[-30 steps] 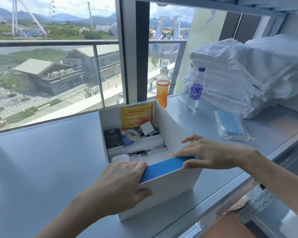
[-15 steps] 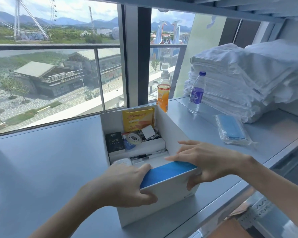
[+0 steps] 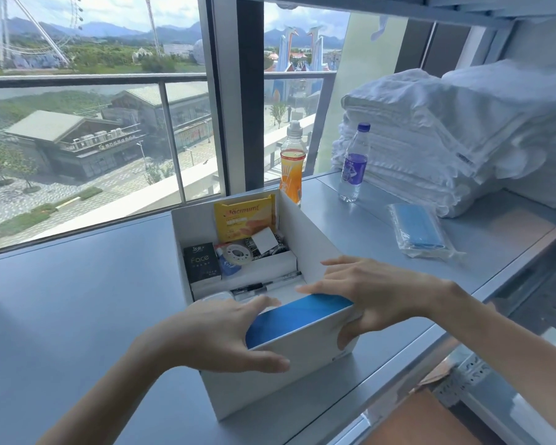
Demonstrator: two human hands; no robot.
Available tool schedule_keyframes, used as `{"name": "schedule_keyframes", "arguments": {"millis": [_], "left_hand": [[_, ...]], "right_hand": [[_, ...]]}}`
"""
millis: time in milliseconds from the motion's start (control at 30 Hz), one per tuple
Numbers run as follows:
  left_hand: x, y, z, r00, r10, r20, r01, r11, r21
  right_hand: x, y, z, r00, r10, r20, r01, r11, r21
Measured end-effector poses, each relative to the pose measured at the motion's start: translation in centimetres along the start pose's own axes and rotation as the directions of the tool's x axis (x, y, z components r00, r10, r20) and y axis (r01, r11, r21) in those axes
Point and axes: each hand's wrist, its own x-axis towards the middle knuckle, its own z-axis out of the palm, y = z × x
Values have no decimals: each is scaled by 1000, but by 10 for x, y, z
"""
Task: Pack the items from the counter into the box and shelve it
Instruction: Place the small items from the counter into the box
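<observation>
A white open box (image 3: 283,374) with a blue inner near wall stands on the grey counter (image 3: 77,300). Inside it are a yellow snack packet (image 3: 243,220), a black "Face" carton (image 3: 201,263), a tape roll (image 3: 237,254), pens (image 3: 270,284) and other small items. My left hand (image 3: 212,335) grips the near wall at its left end, fingers over the rim and thumb on the outside. My right hand (image 3: 376,293) grips the near right corner the same way.
An orange drink bottle (image 3: 292,165) stands just behind the box, with a water bottle (image 3: 353,165) to its right. A bagged blue pack (image 3: 419,231) lies to the right, in front of stacked white towels (image 3: 446,133). Window glass backs the counter; its edge runs close by the box.
Both hands went from resting on the box's near rim to gripping it, the right thumb coming down onto the outside wall. The box still stands on the counter.
</observation>
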Motion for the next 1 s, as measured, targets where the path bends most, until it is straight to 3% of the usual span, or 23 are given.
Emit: {"name": "schedule_keyframes", "arguments": {"millis": [100, 167, 333, 500, 600, 767, 900, 1000], "left_hand": [[-3, -2, -6, 1000, -5, 12, 7, 985, -171], [-4, 1, -7, 999, -6, -42, -2, 982, -191], [12, 35, -8, 957, -57, -283, 30, 995, -97], [51, 87, -6, 873, -44, -485, 53, 999, 4], [80, 120, 0, 843, -88, -531, 125, 991, 35], [108, 140, 11, 712, -277, -646, 345, 938, -23], [119, 154, 23, 647, -454, -613, 524, 848, -75], [123, 160, 26, 595, -550, -586, 628, 773, -88]], "right_hand": [[-14, 7, -9, 999, 3, -45, 4, 989, 150], [-29, 15, -15, 994, 54, -96, -29, 969, 246], [-55, 43, -20, 970, 165, -177, -100, 940, 327], [-77, 105, 0, 931, 292, -219, -225, 931, 287], [-93, 162, 27, 869, 468, -157, -417, 867, 273], [-114, 233, 71, 759, 649, 53, -647, 740, 184], [-112, 246, 92, 818, 554, 152, -574, 801, 170], [-104, 242, 101, 882, 462, 93, -471, 873, 127]]}}
